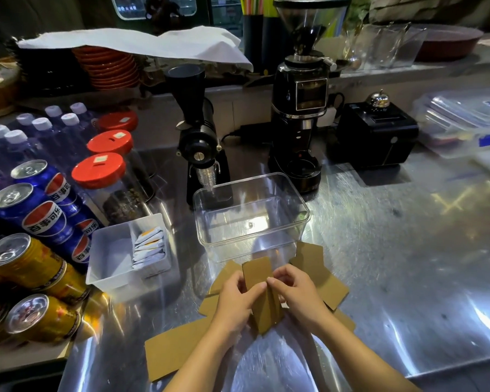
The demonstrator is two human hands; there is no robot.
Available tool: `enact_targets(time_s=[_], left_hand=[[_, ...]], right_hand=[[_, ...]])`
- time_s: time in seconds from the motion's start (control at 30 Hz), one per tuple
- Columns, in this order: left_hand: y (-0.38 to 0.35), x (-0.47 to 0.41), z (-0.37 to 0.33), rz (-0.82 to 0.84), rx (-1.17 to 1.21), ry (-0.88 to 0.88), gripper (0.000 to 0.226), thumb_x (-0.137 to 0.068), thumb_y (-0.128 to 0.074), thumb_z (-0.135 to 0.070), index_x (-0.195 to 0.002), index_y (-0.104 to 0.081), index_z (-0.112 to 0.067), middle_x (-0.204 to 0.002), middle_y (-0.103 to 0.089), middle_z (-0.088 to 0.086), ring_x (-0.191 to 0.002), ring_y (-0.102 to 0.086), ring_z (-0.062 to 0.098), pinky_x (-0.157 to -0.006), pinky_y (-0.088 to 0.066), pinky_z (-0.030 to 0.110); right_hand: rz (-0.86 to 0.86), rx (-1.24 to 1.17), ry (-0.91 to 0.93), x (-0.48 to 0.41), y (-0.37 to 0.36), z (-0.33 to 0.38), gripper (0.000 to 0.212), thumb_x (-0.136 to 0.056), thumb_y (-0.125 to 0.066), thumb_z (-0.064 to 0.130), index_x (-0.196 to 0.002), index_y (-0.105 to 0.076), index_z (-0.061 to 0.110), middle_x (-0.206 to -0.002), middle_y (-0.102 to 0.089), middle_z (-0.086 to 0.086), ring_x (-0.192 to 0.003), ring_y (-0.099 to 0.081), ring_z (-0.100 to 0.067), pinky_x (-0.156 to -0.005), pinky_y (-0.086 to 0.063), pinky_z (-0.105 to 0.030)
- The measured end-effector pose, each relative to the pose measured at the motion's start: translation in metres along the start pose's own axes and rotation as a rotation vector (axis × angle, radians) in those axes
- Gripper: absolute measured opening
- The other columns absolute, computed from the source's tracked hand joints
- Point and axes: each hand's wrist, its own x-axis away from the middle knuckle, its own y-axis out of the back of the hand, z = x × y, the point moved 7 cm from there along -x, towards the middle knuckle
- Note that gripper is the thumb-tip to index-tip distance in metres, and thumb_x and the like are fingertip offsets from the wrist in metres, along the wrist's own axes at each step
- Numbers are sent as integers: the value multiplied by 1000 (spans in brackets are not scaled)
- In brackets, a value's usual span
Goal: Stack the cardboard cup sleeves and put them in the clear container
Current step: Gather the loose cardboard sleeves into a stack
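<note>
A small stack of flat brown cardboard cup sleeves [259, 275] stands on edge just above the steel counter, gripped from both sides. My left hand [235, 299] pinches its left edge and my right hand [297, 292] pinches its right edge, thumbs meeting at the middle. More loose sleeves lie flat around my hands: one long sleeve [176, 349] at the front left, others [314, 267] at the right. The clear container [252, 239] sits empty just beyond my hands, apart from the held stack.
A white tray [108, 250] with sachets stands left of the container. Soda cans [37, 219], red-lidded jars [99, 171] and water bottles crowd the left. Two black coffee grinders [300, 108] and a black box [376, 134] stand behind. Bare steel counter [408, 264] stretches to the right.
</note>
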Motion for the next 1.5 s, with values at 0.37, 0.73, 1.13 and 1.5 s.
enact_targets(time_s=[0.37,0.73,1.13,1.5], left_hand=[[-17,-9,14,45,436,179,21,-84,-54,-3,-105,-57,-3,-94,-75,16,-86,-71,28,-70,-57,42],[-34,-6,25,12,580,296,26,-79,-62,-4,-102,-61,8,-96,-72,22,-84,-70,30,-71,-58,43],[-43,1,27,41,719,427,48,-74,-68,-14,-115,-57,8,-112,-60,31,-91,-61,38,-78,-55,48],[-51,5,31,127,815,471,24,-84,-54,-16,-97,-68,-2,-91,-71,18,-84,-64,31,-85,-50,45]], right_hand=[[-410,465,-137,-7,69,-20,39,-75,-71,25,-109,-57,13,-114,-57,-9,-109,-51,-26,-95,-41,-40],[-371,686,-392,-8,95,-49,71,-64,-78,38,-123,-43,21,-129,-46,-8,-123,-39,-28,-98,-29,-41],[-283,-52,-26,3,61,-13,25,-73,-72,10,-77,-52,25,-76,-55,0,-72,-53,-14,-66,-43,-25],[-176,44,35,15,23,-7,10,-79,-68,20,-76,-58,20,-79,-61,-2,-75,-56,-14,-67,-44,-22]])
